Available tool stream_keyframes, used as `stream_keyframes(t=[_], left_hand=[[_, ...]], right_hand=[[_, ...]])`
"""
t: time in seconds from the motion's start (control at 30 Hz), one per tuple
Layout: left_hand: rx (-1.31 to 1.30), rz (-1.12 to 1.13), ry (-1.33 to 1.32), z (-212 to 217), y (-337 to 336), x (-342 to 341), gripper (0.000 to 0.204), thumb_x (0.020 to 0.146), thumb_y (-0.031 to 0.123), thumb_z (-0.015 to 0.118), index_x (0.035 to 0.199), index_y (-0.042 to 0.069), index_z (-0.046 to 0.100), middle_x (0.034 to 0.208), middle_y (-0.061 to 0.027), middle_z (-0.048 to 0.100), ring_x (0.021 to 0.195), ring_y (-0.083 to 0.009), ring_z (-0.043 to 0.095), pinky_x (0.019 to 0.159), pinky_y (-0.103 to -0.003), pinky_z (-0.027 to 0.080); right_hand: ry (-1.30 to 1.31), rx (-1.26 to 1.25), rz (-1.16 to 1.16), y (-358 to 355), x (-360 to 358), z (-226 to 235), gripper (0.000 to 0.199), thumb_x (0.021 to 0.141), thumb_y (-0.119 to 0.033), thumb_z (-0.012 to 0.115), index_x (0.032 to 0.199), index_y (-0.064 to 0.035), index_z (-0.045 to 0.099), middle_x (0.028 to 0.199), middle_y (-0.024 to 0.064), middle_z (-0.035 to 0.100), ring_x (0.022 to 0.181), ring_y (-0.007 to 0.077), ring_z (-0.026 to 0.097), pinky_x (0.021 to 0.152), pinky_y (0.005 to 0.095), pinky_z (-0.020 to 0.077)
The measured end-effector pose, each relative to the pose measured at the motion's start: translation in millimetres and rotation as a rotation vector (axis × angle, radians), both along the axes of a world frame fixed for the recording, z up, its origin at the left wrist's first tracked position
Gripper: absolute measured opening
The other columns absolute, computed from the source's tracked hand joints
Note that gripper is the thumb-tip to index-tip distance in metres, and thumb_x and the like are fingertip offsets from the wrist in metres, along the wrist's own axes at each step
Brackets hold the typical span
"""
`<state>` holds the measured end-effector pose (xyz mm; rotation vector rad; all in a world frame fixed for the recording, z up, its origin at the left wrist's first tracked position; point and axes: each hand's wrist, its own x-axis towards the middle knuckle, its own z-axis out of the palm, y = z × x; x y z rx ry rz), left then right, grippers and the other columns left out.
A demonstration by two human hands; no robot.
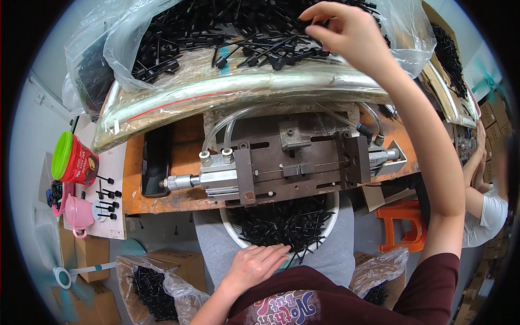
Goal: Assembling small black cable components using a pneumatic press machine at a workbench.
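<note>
My right hand (352, 38) is raised over a heap of black rod-like parts with knobbed ends (265, 46), its thumb and forefinger curved and apart. Dark parts show behind the gap, and I make out none in its grip. Low in front of me, my left hand (254, 268) lies with fingers stretched out at the near rim of a white basket (230, 230). Many black rods (281, 225) fill this basket between my legs. Between the hands sits a metal clamping fixture (298, 157) with a silver cylinder (219, 176) at its left and a small block in its middle.
Clear air hoses (230, 130) rise from the fixture. Plastic sheeting (216, 95) edges the heap. At left stand a red-and-green bucket (81, 162) and a pink cup (78, 211). An orange stool (402, 225) and another person (485, 211) are at right; bagged parts (154, 292) lie below left.
</note>
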<state>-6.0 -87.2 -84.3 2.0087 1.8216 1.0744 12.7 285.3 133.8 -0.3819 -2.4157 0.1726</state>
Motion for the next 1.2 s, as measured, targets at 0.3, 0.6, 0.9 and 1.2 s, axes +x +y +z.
stream_keyframes(t=[0.3, 0.6, 0.9, 1.2], left_hand=[[0.334, 0.088, 0.007, 92, 33, -37, 0.027, 0.078, 0.011, 0.082, 0.103, 0.004, 0.076, 0.103, -0.0097, 0.076, 0.074, -0.0169, 0.072, 0.063, -0.026, 0.055], [0.389, 0.185, -0.707, 143, 97, -45, 0.057, 0.086, -0.007, 0.070, 0.140, -0.005, 0.052, 0.139, -0.0211, 0.057, 0.109, -0.0238, 0.067, 0.091, -0.034, 0.058], [0.166, -0.026, -0.848, 121, 63, -36, 0.037, 0.074, -0.008, 0.080, 0.111, -0.001, 0.075, 0.107, -0.0153, 0.073, 0.087, -0.0155, 0.071, 0.069, -0.023, 0.057], [0.283, 0.216, -0.570, 110, 37, -32, 0.038, 0.060, 0.003, 0.091, 0.095, 0.004, 0.077, 0.091, -0.0091, 0.074, 0.084, -0.0198, 0.070, 0.071, -0.029, 0.054]], right_hand=[[0.079, -0.498, 0.143, -26, 58, 11, 0.028, 0.097, -0.021, 0.065, 0.115, -0.0012, 0.072, 0.106, 0.0091, 0.073, 0.094, 0.0146, 0.071, 0.086, 0.0276, 0.0569], [0.370, -0.946, 0.536, -103, 94, -14, 0.029, 0.102, -0.011, 0.053, 0.125, 0.0058, 0.057, 0.125, 0.0213, 0.062, 0.095, 0.0207, 0.069, 0.085, 0.0310, 0.0567], [0.555, -1.557, 0.825, -135, 131, -87, 0.026, 0.096, -0.008, 0.059, 0.117, 0.0067, 0.057, 0.121, 0.0316, 0.061, 0.089, 0.0335, 0.073, 0.072, 0.0373, 0.0642], [0.377, -1.121, 0.396, -170, 133, -113, 0.038, 0.079, 0.009, 0.075, 0.114, 0.0067, 0.064, 0.135, 0.0276, 0.057, 0.106, 0.0311, 0.070, 0.085, 0.0340, 0.0616]])
